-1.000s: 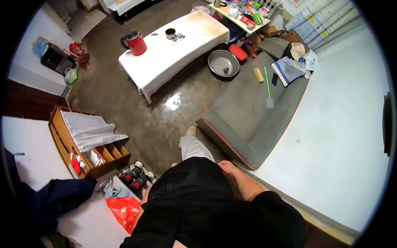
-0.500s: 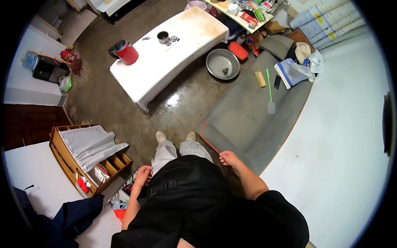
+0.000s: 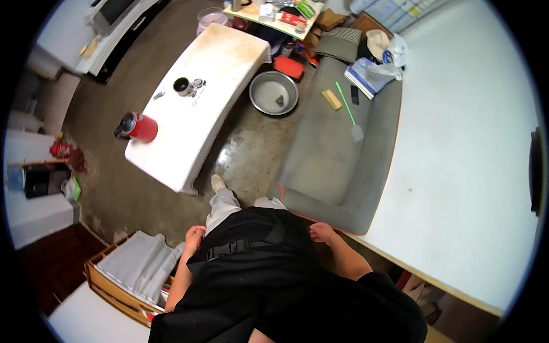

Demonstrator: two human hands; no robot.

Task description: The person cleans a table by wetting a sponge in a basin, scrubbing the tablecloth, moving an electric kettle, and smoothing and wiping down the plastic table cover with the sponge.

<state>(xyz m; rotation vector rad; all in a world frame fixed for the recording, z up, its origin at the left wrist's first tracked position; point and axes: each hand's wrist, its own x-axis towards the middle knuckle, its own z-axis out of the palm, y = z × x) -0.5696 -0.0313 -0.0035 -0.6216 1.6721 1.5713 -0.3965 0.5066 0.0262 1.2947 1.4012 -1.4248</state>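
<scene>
I stood at the near end of a long grey fabric sofa with orange piping (image 3: 326, 166), one pale, round-toed shoe (image 3: 218, 183) out in front, and both hands low at my sides. My right hand (image 3: 323, 233) was just beside the sofa's arm, fingers loosely curled — whether it touched the fabric, I could not tell. My left hand (image 3: 195, 238) hung by my thigh, curled too, near a low brown wooden cabinet (image 3: 113, 290) draped with a greyish-white cloth (image 3: 140, 268). I saw nothing in either one, though I could not tell whether the fingertips pressed together. By that measure, no handling seemed under way: nothing was half lifted, and everything rested on some surface, out of my grasp. On the sofa seat lay a pale yellow oblong block (image 3: 331, 99), a green-handled fly swatter (image 3: 346, 104) and a flat black rectangle (image 3: 354, 95). On the floor beyond stood a round metal basin (image 3: 269, 94) with a small dark lump (image 3: 279, 100) in it. The long table under a white cloth (image 3: 189, 128) bore a red kettle with a black lid (image 3: 143, 129) and a dark-mouthed cup (image 3: 182, 86) — both well apart from my hands.
</scene>
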